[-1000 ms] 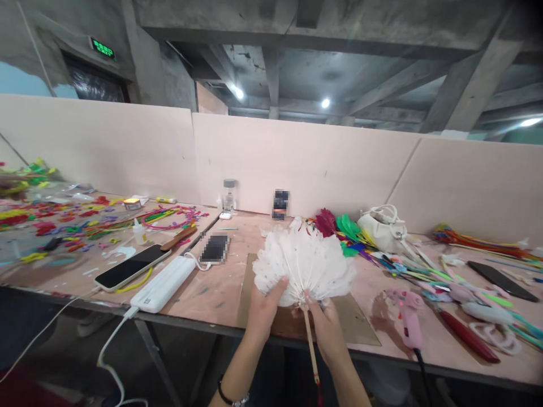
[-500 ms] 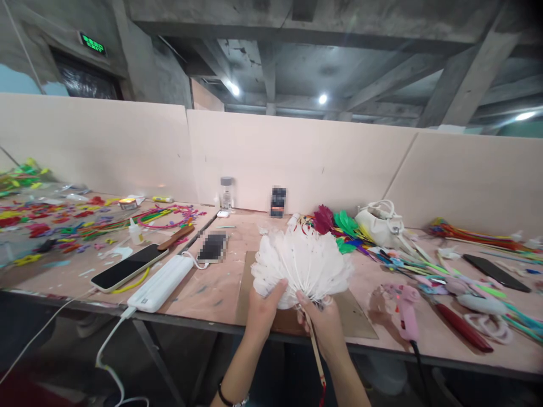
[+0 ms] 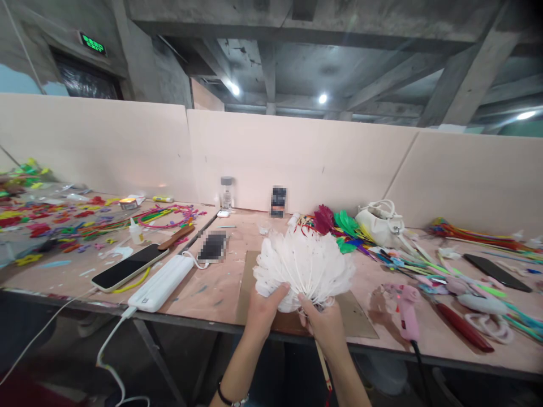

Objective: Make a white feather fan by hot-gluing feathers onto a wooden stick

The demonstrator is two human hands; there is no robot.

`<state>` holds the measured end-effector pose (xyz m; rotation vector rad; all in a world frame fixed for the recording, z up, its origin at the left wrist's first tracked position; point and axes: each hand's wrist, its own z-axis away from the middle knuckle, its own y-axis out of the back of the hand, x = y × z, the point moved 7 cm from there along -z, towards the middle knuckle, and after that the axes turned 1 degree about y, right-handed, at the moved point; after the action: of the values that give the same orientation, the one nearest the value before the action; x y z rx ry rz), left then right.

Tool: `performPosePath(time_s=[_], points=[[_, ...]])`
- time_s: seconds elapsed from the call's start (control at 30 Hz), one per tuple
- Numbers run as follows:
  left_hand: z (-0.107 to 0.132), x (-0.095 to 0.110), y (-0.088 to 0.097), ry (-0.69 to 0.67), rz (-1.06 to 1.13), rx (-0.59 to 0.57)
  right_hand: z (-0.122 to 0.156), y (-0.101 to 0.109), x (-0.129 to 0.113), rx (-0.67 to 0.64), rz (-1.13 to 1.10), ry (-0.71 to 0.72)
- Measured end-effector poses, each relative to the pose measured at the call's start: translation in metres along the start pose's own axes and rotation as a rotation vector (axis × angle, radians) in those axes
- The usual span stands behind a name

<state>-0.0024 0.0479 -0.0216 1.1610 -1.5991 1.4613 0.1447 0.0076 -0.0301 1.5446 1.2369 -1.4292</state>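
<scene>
R hand (image 3: pixel 326 322) grips wht feather fan (image 3: pixel 304 263) nr base; L hand (image 3: pixel 263 310) pinches its lower L edge.

Single head-worn camera, facing forward and slightly down across the worktop (image 3: pixel 218 282); fingers (image 3: pixel 283 293) close at lower centre, partition (image 3: pixel 297 150) beyond, concrete ceiling (image 3: pixel 292 70) above.

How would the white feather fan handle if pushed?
The white feather fan is probably light, being mostly thin feathers. Its wispy edges would likely bend easily, while the straight, slim handle should stay stiffer.
</scene>
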Motion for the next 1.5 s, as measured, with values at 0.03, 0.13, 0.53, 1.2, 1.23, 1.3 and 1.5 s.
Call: performPosePath(time_s=[0.03, 0.13, 0.53, 1.2, 1.23, 1.3, 1.5], points=[[0.000, 0.000, 0.000, -0.001, 0.002, -0.005, 0.000, 0.000, 0.000, -0.001, 0.005, 0.004], [-0.001, -0.002, 0.000, 0.008, 0.002, -0.009, 0.001, 0.001, 0.000, -0.002, 0.016, 0.014], [-0.002, -0.005, 0.003, 0.028, 0.016, 0.011, 0.001, 0.000, 0.002, -0.043, -0.022, 0.040], [0.000, -0.003, 0.005, 0.030, -0.054, 0.037, -0.001, 0.000, 0.006, -0.056, -0.064, 0.020], [0.000, -0.004, 0.005, 0.033, -0.063, 0.038, 0.000, 0.000, 0.005, -0.056, -0.058, 0.023], [0.001, -0.003, 0.005, 0.042, -0.065, 0.031, 0.000, 0.001, 0.004, -0.056, -0.050, 0.030], [0.003, -0.002, 0.003, 0.056, -0.050, 0.012, -0.001, 0.003, 0.005, -0.053, -0.038, 0.043]])
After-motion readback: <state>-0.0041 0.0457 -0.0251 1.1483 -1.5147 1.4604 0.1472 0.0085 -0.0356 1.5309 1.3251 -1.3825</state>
